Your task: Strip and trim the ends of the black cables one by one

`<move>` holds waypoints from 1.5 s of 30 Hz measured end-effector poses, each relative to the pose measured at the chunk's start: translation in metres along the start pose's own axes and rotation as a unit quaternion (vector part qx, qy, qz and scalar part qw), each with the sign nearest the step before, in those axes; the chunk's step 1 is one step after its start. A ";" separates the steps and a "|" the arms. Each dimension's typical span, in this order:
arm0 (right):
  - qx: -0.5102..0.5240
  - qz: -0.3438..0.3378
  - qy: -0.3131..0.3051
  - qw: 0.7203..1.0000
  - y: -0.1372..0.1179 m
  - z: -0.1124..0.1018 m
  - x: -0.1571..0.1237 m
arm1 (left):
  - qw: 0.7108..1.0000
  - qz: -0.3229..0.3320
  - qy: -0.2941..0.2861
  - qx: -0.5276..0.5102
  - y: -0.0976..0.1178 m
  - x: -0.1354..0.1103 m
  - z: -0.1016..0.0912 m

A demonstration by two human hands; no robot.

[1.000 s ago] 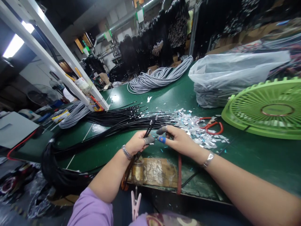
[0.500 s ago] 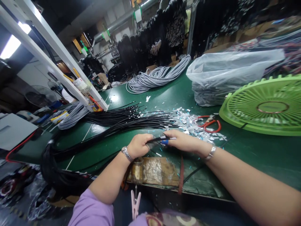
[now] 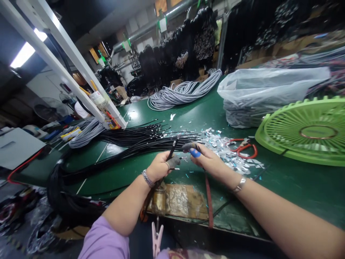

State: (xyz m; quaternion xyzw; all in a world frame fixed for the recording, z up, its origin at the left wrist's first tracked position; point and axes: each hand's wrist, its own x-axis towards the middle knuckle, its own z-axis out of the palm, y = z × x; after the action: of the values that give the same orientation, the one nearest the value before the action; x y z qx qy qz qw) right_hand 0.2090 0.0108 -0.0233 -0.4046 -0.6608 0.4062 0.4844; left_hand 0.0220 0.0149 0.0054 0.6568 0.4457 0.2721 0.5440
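Note:
My left hand (image 3: 159,167) is closed around a black cable (image 3: 171,150), whose cut end sticks up past the fingers. A second, pale-tipped end pokes out just below the thumb, which wears a grey cover. Just to the right, my right hand (image 3: 208,161) has its fingers bent together, with a dark cover on one finger and a blue wrap (image 3: 195,153) on another. What those fingers pinch, if anything, is too hard to make out. Beyond both hands lies a thick bundle of black cables (image 3: 140,144), its trimmed ends pointing right.
White and blue scraps (image 3: 221,147) litter the green table (image 3: 199,111) beside red-handled scissors (image 3: 247,151). A green fan (image 3: 309,131) and a plastic bag (image 3: 250,97) stand right. Grey cable coils (image 3: 183,91) lie behind. A taped cardboard piece (image 3: 185,201) is at the front edge.
My hands have moved apart from the black cable stretched between them. Its end now points upward from my left hand, and my right fingers have drawn back from it.

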 end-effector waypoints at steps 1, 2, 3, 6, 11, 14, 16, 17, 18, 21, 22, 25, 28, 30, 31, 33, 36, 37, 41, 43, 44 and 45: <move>0.006 -0.016 -0.004 1.000 -0.002 0.000 -0.001 | 1.000 0.002 -0.005 0.003 0.000 0.000 0.000; -0.001 -0.032 -0.010 0.999 -0.005 0.000 -0.003 | 1.000 0.004 -0.009 0.006 0.000 0.001 0.001; -0.020 -0.047 -0.015 0.999 -0.006 0.001 -0.004 | 1.000 0.006 -0.010 0.007 0.000 0.001 0.001; -0.099 -0.063 -0.011 0.993 -0.007 0.004 -0.007 | 1.000 0.001 -0.009 0.004 0.000 0.001 0.001; -0.100 -0.054 -0.015 0.993 -0.007 0.006 -0.007 | 0.998 -0.042 -0.034 -0.034 0.001 0.002 0.000; -0.049 -0.046 -0.052 0.996 -0.010 0.003 -0.006 | 0.994 -0.050 -0.061 -0.072 0.001 0.002 -0.004; -0.016 -0.024 -0.083 0.996 -0.013 0.000 -0.006 | 0.991 -0.051 -0.089 -0.090 0.000 0.002 -0.007; 0.004 -0.005 -0.105 0.994 -0.014 -0.001 -0.006 | 0.989 -0.053 -0.105 -0.091 0.000 0.002 -0.008; 0.029 0.018 -0.131 0.991 -0.014 -0.002 -0.006 | 0.987 -0.056 -0.121 -0.086 -0.001 0.001 -0.009; 0.104 0.100 -0.192 0.971 -0.013 -0.002 -0.006 | 0.986 -0.065 -0.143 -0.055 -0.001 0.000 -0.010; 0.117 0.121 -0.190 0.967 -0.011 -0.001 -0.005 | 0.987 -0.066 -0.138 -0.046 -0.001 0.000 -0.009; 0.111 0.149 -0.099 0.978 -0.007 0.001 -0.001 | 0.994 -0.052 -0.087 -0.031 -0.002 0.001 -0.007; 0.109 0.163 0.009 0.981 -0.004 0.002 0.003 | 1.000 0.000 -0.005 0.002 -0.003 0.004 -0.004; 0.127 0.173 0.032 0.976 -0.003 0.003 0.003 | 0.997 0.045 0.053 0.045 -0.005 0.005 -0.004; 0.136 0.178 0.029 0.974 -0.003 0.003 0.002 | 0.992 0.065 0.078 0.071 -0.005 0.005 -0.003; 0.143 0.188 0.015 0.972 -0.004 0.005 0.000 | 0.983 0.089 0.110 0.113 -0.005 0.006 -0.003; 0.142 0.201 0.000 0.969 -0.008 0.008 -0.003 | 0.977 0.102 0.117 0.149 -0.005 0.005 -0.004; 0.144 0.203 -0.001 0.969 -0.009 0.009 -0.004 | 0.975 0.106 0.113 0.158 -0.005 0.004 -0.004; 0.157 0.213 -0.013 0.964 -0.013 0.011 -0.006 | 0.966 0.132 0.100 0.199 -0.006 0.003 -0.004; 0.147 0.207 -0.011 0.967 -0.013 0.010 -0.006 | 0.960 0.142 0.099 0.218 -0.007 0.003 -0.004; 0.134 0.193 -0.006 0.972 -0.012 0.010 -0.006 | 0.959 0.143 0.100 0.225 -0.008 0.003 -0.005; 0.115 0.172 0.000 0.978 -0.010 0.009 -0.006 | 0.958 0.141 0.102 0.228 -0.008 0.003 -0.005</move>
State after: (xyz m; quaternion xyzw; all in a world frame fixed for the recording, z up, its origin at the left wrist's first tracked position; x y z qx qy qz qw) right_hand 0.2002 0.0007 -0.0171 -0.4540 -0.5303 0.5564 0.4507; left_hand 0.0170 0.0201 -0.0015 0.7885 0.4519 0.3023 0.2875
